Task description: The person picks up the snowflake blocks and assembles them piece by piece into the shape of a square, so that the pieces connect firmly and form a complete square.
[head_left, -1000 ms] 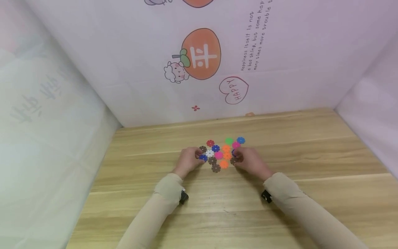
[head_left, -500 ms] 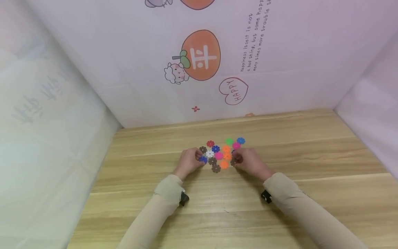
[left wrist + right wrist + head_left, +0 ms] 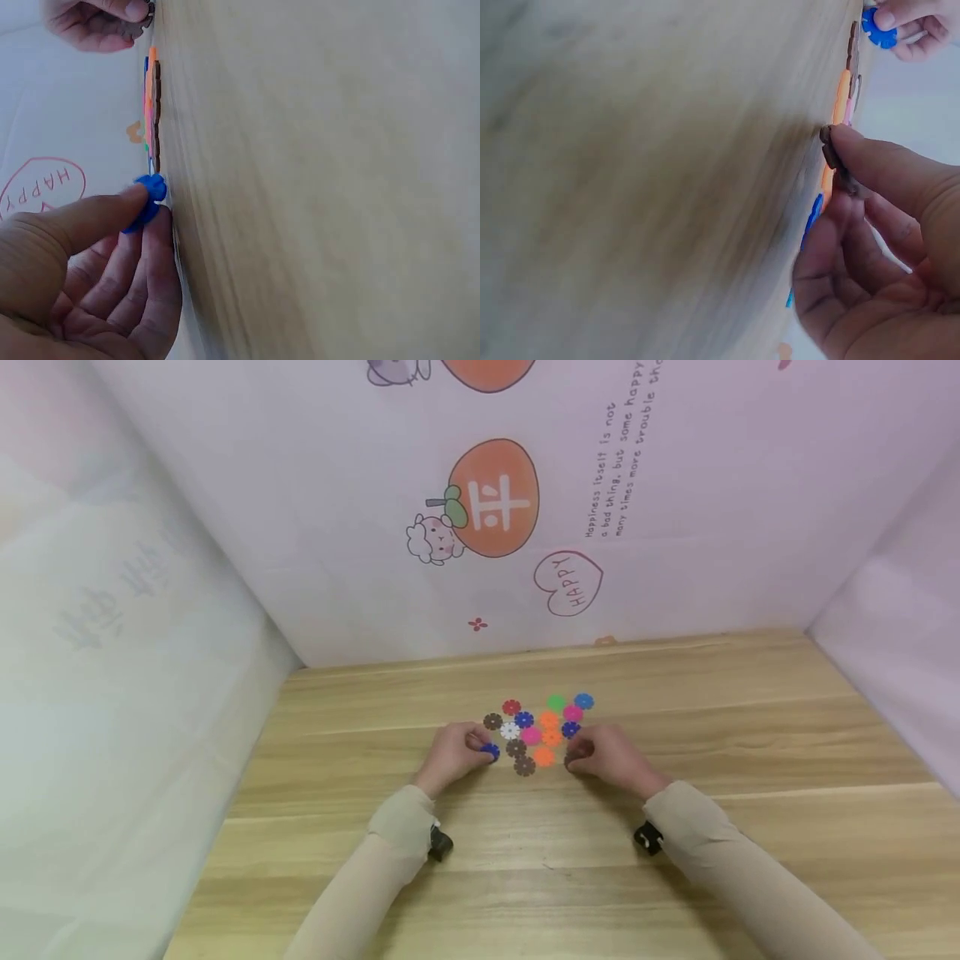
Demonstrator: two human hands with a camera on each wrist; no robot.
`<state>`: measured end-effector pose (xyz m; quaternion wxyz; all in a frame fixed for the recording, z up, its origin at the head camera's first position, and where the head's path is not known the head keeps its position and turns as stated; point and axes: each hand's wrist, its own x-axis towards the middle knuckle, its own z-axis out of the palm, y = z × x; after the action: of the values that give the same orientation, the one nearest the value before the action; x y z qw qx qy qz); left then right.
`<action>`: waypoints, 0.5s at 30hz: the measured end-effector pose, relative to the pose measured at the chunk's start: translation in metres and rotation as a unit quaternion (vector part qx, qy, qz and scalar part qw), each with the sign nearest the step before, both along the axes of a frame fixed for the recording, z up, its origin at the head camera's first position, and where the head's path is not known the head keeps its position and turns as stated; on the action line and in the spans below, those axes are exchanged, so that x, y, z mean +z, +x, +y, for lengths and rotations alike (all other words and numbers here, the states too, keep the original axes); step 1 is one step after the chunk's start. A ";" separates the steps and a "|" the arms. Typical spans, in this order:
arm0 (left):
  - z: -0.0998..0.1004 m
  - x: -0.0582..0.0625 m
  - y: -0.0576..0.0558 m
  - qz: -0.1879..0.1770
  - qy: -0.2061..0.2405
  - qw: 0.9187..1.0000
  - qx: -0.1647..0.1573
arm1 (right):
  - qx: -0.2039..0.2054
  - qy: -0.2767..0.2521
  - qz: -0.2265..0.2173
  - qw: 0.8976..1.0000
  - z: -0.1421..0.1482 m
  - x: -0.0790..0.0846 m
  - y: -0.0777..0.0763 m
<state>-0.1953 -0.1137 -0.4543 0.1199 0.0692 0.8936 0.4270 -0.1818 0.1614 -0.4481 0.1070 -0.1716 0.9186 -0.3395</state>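
In the head view, my left hand (image 3: 452, 756) is at the left side of a group of notched plastic discs. Its thumb and fingers pinch a blue notched disc (image 3: 155, 187), tilted on edge in the left wrist view. Across the group, my right hand (image 3: 613, 757) pinches a brown notched disc (image 3: 832, 157) between thumb and fingertips. Nearest my left hand lie a white disc (image 3: 510, 731) and a brown disc (image 3: 492, 722). A dark blue disc (image 3: 571, 729) lies just beyond my right fingertips.
Between the hands, orange discs (image 3: 551, 737), a pink disc (image 3: 531, 736) and several others lie flat on the wooden table (image 3: 510, 877). Red (image 3: 512, 707), green (image 3: 556, 702) and light blue (image 3: 583, 701) discs sit at the far side. A printed cloth wall (image 3: 675, 568) stands behind.
My left hand has drawn the blue disc slightly toward me, away from the white disc. My right hand has drawn the brown disc slightly right and nearer, uncovering the dark blue disc.
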 end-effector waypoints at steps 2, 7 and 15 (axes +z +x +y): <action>-0.003 0.000 0.001 -0.013 0.018 1.000 0.012 | 0.003 -0.005 0.001 1.000 0.002 0.001 0.000; -0.009 0.003 0.005 -0.097 0.126 0.987 0.034 | -0.009 -0.024 -0.004 1.000 0.006 0.002 0.004; -0.003 0.018 0.021 -0.182 0.286 0.939 0.058 | -0.030 -0.118 0.016 0.992 -0.006 0.010 0.020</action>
<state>-0.1741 -0.1170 -0.4361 0.2308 -0.0309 0.6991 0.6761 -0.1613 0.1555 -0.4380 0.0608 -0.1609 0.8785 -0.4456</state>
